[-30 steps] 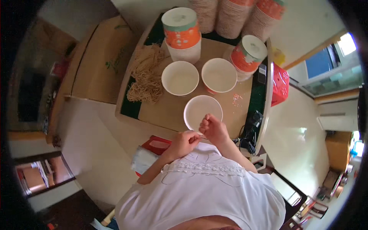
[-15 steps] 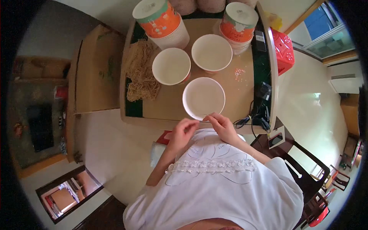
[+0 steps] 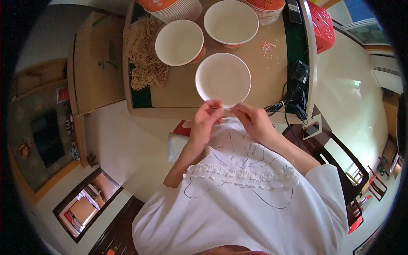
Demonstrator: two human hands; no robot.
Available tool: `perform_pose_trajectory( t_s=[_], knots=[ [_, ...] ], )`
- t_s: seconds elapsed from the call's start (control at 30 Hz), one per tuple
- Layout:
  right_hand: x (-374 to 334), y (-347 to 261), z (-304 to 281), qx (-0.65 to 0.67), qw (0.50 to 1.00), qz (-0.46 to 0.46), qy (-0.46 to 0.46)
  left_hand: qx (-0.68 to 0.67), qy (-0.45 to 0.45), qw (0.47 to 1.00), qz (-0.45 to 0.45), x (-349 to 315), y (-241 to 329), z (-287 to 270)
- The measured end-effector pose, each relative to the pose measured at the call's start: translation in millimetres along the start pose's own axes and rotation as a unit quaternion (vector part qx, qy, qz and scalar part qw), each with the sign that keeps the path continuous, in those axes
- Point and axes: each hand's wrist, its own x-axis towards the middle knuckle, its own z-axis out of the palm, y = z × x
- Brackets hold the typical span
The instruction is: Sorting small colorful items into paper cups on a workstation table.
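Both hands meet just in front of the nearest white paper tub (image 3: 224, 78), at the table's near edge. My left hand (image 3: 206, 123) is closed, its fingertips pinched by the tub's near rim. Close beside it, my right hand (image 3: 254, 122) is closed too, thumb and forefinger pressed together. A thin, light sliver seems to show between the fingertips, too small to name. Behind stand two more open paper tubs, one at the left (image 3: 178, 42) and one farther back (image 3: 230, 22). All three insides look bare white.
Tan tangled twine (image 3: 146, 55) lies at the table's left. Stacked tubs (image 3: 176, 10) and another orange stack (image 3: 267, 10) stand at the back. Small pink and white beads (image 3: 267, 48) lie scattered right. Black cables and an adapter (image 3: 301, 71) sit by the right edge.
The whole view has shifted, so the table and tubs appear higher and larger. My hands stay together at the near tub's rim, with the fingertips slightly closer to each other.
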Motion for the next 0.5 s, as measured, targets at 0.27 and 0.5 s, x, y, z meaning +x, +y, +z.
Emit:
perform_pose_trajectory(
  t_s=[0.27, 0.5],
  knots=[
    [-6.6, 13.5, 8.0, -0.038, 0.997, -0.064, -0.010, 0.397, -0.093, 0.895, 0.183, -7.9, 1.3, -6.5],
    [-8.1, -0.2, -2.6, -0.036, 0.995, 0.088, -0.014, 0.386, -0.071, 0.910, 0.136, -7.2, 8.2, -11.4]
  ],
)
